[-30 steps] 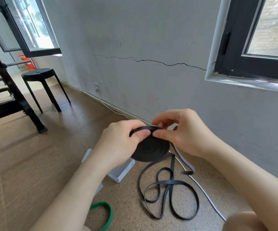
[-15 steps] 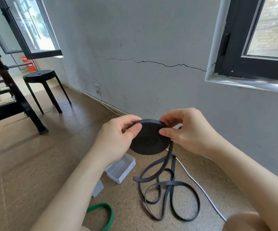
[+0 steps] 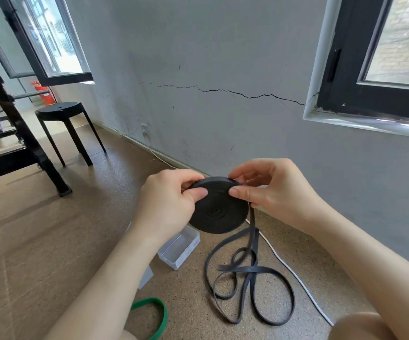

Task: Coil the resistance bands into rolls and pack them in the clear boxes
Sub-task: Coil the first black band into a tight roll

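Note:
A black resistance band is partly wound into a flat roll held up in front of me. My left hand pinches the roll's left rim between thumb and fingers. My right hand pinches its upper right rim. The unwound tail of the band hangs from the roll's right side and lies in loops on the floor. A clear box sits open on the floor under the roll, partly hidden by my left forearm. A green band lies on the floor near my left arm.
A white cable runs along the floor by the grey wall. A black stool and a black metal frame stand to the far left. Another clear piece shows beside my left forearm.
The roll has turned a little between my hands and more of the tail is drawn up from the floor. Both hands have shifted their pinch along the rim.

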The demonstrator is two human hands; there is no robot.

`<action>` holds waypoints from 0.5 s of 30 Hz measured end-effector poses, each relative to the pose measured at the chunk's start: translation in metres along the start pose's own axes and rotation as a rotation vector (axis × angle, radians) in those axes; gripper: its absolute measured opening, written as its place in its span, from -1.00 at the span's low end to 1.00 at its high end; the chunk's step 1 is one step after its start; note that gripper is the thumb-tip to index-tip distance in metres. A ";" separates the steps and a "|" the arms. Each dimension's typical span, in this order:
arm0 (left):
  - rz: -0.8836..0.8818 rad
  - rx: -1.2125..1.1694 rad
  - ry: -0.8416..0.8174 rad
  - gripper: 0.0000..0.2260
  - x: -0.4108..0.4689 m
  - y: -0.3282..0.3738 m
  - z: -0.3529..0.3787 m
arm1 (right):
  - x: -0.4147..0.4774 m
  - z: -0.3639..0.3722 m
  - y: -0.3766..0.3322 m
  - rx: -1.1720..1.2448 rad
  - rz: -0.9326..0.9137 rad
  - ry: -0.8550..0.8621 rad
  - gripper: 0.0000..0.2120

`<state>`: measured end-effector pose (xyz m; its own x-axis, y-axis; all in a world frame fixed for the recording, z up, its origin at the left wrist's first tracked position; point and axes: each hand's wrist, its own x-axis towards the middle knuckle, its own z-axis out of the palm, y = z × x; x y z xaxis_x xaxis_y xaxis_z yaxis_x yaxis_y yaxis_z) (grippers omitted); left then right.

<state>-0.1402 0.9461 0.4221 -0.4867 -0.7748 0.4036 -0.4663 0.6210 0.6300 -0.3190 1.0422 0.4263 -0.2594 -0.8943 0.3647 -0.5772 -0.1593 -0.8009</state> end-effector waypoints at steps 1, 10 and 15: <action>-0.033 -0.056 0.009 -0.85 0.001 -0.002 -0.001 | 0.000 0.000 0.000 0.018 0.011 0.001 -0.80; -0.089 -0.197 -0.195 -0.82 0.001 -0.008 -0.001 | 0.000 0.004 -0.002 -0.216 -0.034 0.036 -0.86; 0.145 0.171 -0.268 -0.76 -0.006 0.008 0.000 | -0.001 0.009 -0.005 -0.362 -0.125 -0.018 -0.88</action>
<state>-0.1412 0.9560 0.4246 -0.7233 -0.6322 0.2779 -0.4838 0.7510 0.4493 -0.3094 1.0403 0.4257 -0.1576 -0.8850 0.4380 -0.8403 -0.1128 -0.5303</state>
